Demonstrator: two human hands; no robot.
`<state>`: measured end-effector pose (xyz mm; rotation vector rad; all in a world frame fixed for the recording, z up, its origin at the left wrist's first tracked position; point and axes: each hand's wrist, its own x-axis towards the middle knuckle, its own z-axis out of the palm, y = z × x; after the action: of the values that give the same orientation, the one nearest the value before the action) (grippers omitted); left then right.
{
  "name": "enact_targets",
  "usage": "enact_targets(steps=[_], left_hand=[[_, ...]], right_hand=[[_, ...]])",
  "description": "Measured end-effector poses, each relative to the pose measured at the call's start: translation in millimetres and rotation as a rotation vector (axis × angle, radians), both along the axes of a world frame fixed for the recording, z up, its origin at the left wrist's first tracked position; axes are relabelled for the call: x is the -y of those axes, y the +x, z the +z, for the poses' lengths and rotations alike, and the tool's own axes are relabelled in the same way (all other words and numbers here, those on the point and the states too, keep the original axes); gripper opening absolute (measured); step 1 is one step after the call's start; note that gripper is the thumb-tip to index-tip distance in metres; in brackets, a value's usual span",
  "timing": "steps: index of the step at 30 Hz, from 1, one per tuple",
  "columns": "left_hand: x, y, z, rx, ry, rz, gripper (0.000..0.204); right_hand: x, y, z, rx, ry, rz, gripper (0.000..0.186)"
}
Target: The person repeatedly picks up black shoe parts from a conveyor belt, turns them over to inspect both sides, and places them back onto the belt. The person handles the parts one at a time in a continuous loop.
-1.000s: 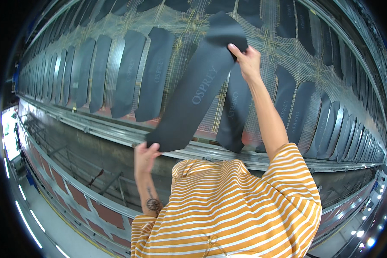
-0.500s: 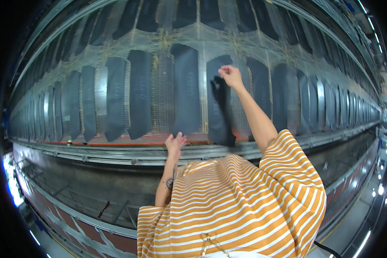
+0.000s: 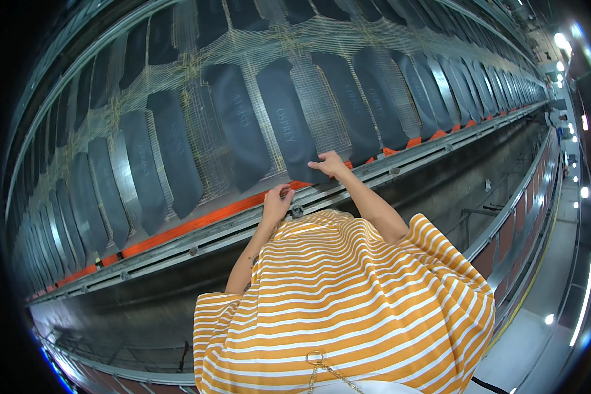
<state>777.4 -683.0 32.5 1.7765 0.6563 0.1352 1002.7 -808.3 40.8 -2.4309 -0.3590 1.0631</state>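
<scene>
Long dark blue-grey panels with raised lettering lie side by side on the long table. My right hand (image 3: 331, 165) is at the near end of one dark panel (image 3: 286, 121), its thumb and forefinger apart over the lower right corner. No grip on the panel shows. To its left, my left hand (image 3: 278, 201) is held by the table's near edge, beside the orange-red strip (image 3: 210, 212). Its fingers are curled in, and nothing shows between them. Another dark panel (image 3: 238, 125) lies just left of the one under my right hand.
A metal rail (image 3: 171, 251) runs along the table's near side, in front of my body. Yellowish threads (image 3: 269, 46) criss-cross between the two rows of panels. Behind the rail is a dark trough (image 3: 138, 289). A walkway (image 3: 522, 328) with ceiling lights stretches away at the right.
My right hand has come down from a panel's far end to a near edge. My left hand's fingers have curled in. The view has turned, so the table now slants up to the right.
</scene>
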Motion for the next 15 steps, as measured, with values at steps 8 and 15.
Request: enact_targets(steps=[8,15], left_hand=[[-4.9,42.8,11.4,-0.122,-1.064,0.398,0.052],[7.7,72.4,-46.3,0.420,-1.442,0.485,0.028]], right_hand=[[-13.3,3.1,9.6,-0.594,0.417,-0.453,0.023],[0.2,6.2,5.6,-1.125,0.589,-0.275,0.032]])
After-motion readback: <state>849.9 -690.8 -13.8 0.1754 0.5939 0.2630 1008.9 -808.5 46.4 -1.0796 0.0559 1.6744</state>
